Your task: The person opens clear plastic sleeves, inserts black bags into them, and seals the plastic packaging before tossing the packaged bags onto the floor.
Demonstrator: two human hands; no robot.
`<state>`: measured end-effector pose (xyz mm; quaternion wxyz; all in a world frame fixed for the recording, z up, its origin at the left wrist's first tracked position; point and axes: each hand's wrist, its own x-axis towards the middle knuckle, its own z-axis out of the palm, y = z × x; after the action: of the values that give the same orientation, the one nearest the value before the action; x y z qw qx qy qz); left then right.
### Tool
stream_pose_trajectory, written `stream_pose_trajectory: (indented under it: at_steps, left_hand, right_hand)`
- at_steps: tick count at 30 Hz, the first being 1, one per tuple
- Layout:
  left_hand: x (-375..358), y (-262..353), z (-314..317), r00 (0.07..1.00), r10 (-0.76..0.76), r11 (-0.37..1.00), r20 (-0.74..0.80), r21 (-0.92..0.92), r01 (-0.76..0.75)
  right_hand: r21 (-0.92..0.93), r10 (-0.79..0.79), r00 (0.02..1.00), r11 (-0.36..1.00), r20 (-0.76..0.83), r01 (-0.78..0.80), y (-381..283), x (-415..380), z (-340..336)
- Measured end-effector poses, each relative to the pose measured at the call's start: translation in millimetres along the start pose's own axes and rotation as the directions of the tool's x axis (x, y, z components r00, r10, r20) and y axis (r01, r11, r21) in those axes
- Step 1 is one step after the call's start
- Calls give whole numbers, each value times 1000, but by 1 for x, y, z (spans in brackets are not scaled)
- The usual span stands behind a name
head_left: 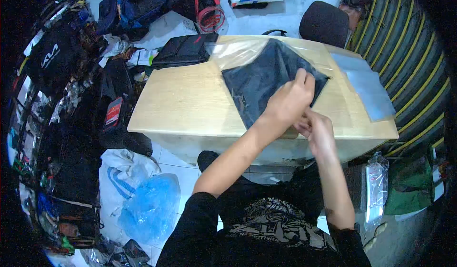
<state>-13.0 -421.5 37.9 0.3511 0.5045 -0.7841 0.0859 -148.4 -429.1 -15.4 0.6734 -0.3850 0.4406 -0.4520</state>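
On the wooden table lies a flat black item [259, 84], perhaps folded cloth or a pouch, inside a clear plastic bag [228, 50]. The bag sits at an angle, its loose clear end toward the far left. My left hand [293, 95] reaches over the right part of the bag, fingers bent and pinched together. Just below it, my right hand [315, 125] is closed at the bag's near right edge. Both hands seem to grip the plastic, though the fingertips are partly hidden. A small dark tip shows at the item's right corner.
The pale wooden table [176, 103] bears a black case [183, 50] at its far left and clear bluish plastic sheets [364, 86] at its right. A dark round seat [324, 23] stands beyond. Bags crowd the left; a blue plastic bag [150, 207] lies on the floor.
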Motion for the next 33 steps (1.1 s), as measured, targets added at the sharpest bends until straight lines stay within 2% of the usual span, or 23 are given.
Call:
stream_pose_trajectory:
  at_steps: [2, 3, 4, 6, 7, 8, 11, 19, 22, 23, 26, 27, 28, 30, 31, 33]
  left_hand:
    - [4, 0, 11, 997, -55, 998, -60, -15, 54]
    - [7, 1, 17, 991, -113, 994, -74, -21, 111]
    - [9, -3, 26, 987, -104, 994, -119, -33, 101]
    - [13, -7, 39, 978, -70, 996, -196, -68, 58]
    - [11, -3, 39, 962, -90, 991, -259, -123, 60]
    - [12, 3, 34, 971, -119, 988, -206, -117, 96]
    - [11, 3, 36, 964, -90, 987, -250, -149, 54]
    - [12, 7, 47, 949, -36, 988, -314, -151, -12]
    - [13, 10, 47, 951, -35, 982, -306, -185, -24]
    - [12, 11, 48, 955, -34, 983, -296, -184, -22]
    - [11, 6, 51, 958, 51, 993, -282, -84, -77]
    - [11, 6, 51, 956, 91, 994, -280, -34, -105]
    - [9, 7, 51, 972, -4, 994, -235, -103, -20]
    - [10, 0, 61, 983, 80, 996, -166, -19, -84]
    - [9, 0, 64, 983, 89, 996, -158, 4, -90]
    - [3, 6, 61, 986, 109, 994, -127, 45, -104]
  right_hand:
    - [-78, -246, 962, 968, -122, 237, 13, -22, 16]
    - [-164, -389, 911, 916, -137, 366, 24, -22, 17]
    - [-311, -531, 846, 813, -46, 493, 36, -18, 10]
    - [-690, -401, 914, 679, -65, 250, 12, -35, 24]
    - [-734, -542, 838, 594, -63, 329, 19, -28, 23]
    - [-732, -600, 796, 576, -76, 365, 25, -20, 19]
    - [-724, -774, 630, 469, -62, 506, 30, -2, 15]
    - [-679, -624, 771, 621, -128, 390, 22, 13, 0]
    - [-817, -623, 779, 484, -72, 312, 6, 6, 5]
    - [-888, -672, 740, 326, 25, 325, 12, 21, -4]
    - [-753, -280, 959, 639, -34, 160, -25, 5, 5]
    - [-777, -407, 913, 571, 12, 265, -19, 9, 3]
    - [-667, -367, 925, 667, 94, 332, -14, 12, 1]
    - [-405, -306, 912, 823, 274, 398, -2, 17, -6]
    - [-144, -289, 880, 920, 377, 364, 10, 28, -11]
    - [-147, -232, 904, 942, 360, 301, 11, 26, -9]
